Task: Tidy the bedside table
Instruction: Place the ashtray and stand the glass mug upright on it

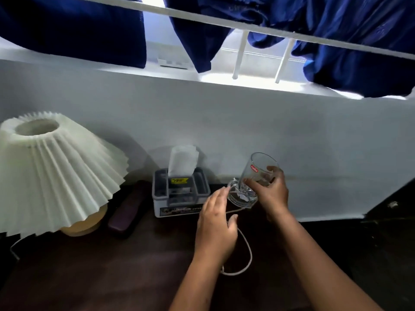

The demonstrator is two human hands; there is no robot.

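Observation:
My right hand [270,194] grips a clear glass mug [253,176] with a red label, held tilted just above the dark wooden bedside table [112,277] near the wall. My left hand [216,225] hovers beside the mug's thick base, fingers apart, touching or nearly touching it. A white cable [247,254] loops on the table under my left hand. A grey tissue box [179,194] with a tissue sticking up stands left of the mug. A dark purple case [125,214] lies beside it.
A lamp with a white pleated shade [51,171] and cream base stands at the left. The pale wall [224,122] runs right behind the table. Blue curtains [336,41] hang over a window rail above. A dark object [393,221] sits at the right.

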